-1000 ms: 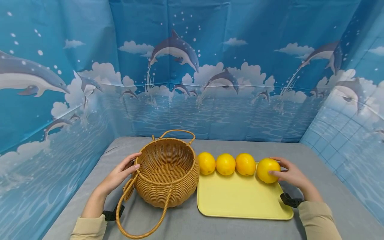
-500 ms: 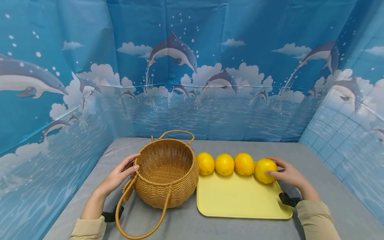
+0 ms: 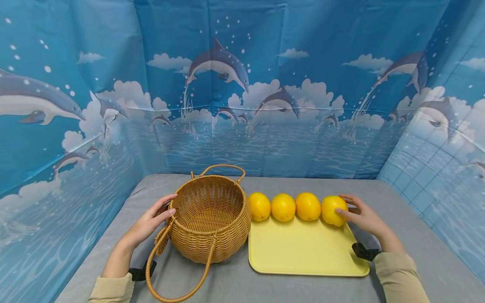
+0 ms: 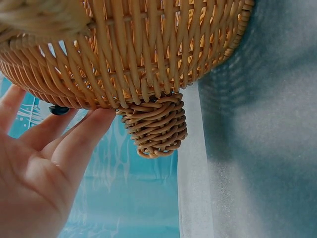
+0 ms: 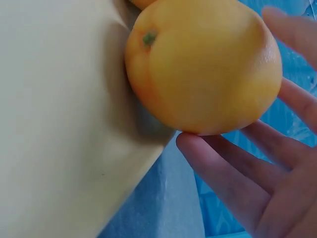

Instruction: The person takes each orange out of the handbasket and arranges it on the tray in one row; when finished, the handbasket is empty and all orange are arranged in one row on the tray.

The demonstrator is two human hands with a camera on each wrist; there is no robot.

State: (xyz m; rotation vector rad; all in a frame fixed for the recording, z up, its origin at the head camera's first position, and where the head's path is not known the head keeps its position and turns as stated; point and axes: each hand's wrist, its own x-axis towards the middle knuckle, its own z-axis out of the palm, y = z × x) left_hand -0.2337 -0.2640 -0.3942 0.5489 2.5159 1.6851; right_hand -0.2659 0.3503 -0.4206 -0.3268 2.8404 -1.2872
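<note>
A brown wicker basket stands left of centre, its mouth tilted towards me and its inside bare. My left hand rests on the basket's left rim; in the left wrist view its fingers lie fairly straight against the weave. On the right, my right hand holds the rightmost orange between thumb and fingers, at the back right corner of a yellow tray. In the right wrist view, fingers reach round that orange, whose green stem end shows.
Three more oranges stand in a row along the tray's back edge, the leftmost close to the basket. A wicker handle loops out over the grey table. Blue dolphin-print curtains enclose the table at the back and sides.
My right hand has shifted the rightmost orange slightly left and back, bringing it level with the row. My left hand and the basket keep their places.
</note>
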